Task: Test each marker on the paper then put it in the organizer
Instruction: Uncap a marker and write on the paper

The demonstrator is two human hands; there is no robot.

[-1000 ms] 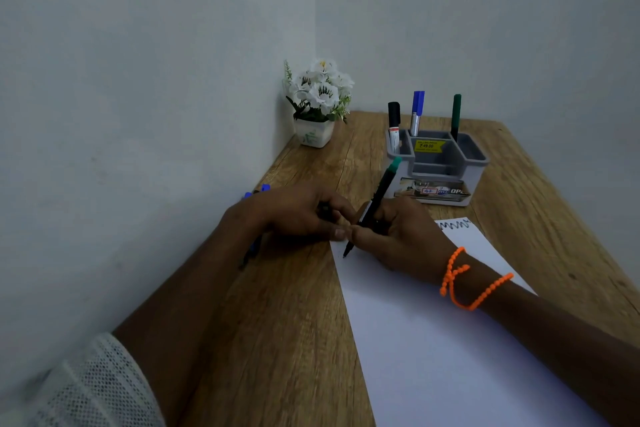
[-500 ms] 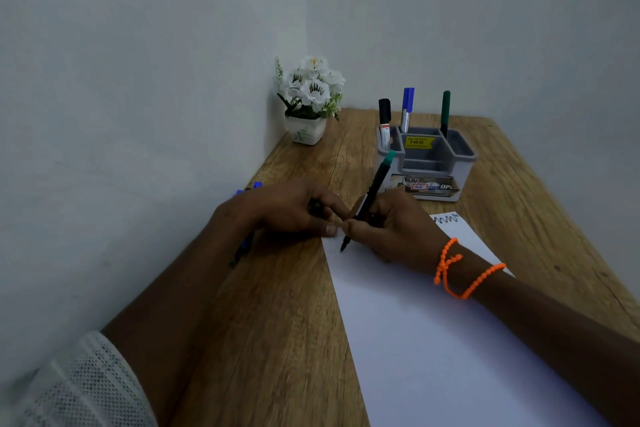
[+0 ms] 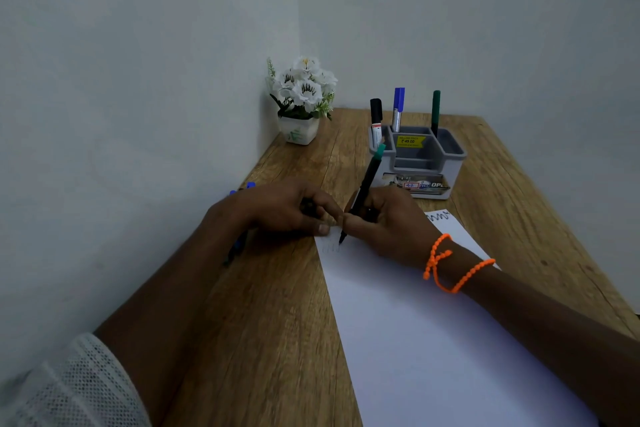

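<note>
At the near left corner of the white sheet of paper (image 3: 433, 340), the right hand (image 3: 388, 222) pinches a slim black marker with a green end (image 3: 363, 191), its tip touching the sheet beside faint strokes. Just beside it, the left hand (image 3: 284, 208) is curled around a small dark object, fingertips pressing the paper's edge. Farther back on the wooden table (image 3: 277, 340) stands the grey plastic organizer (image 3: 446, 163), holding three upright markers.
</note>
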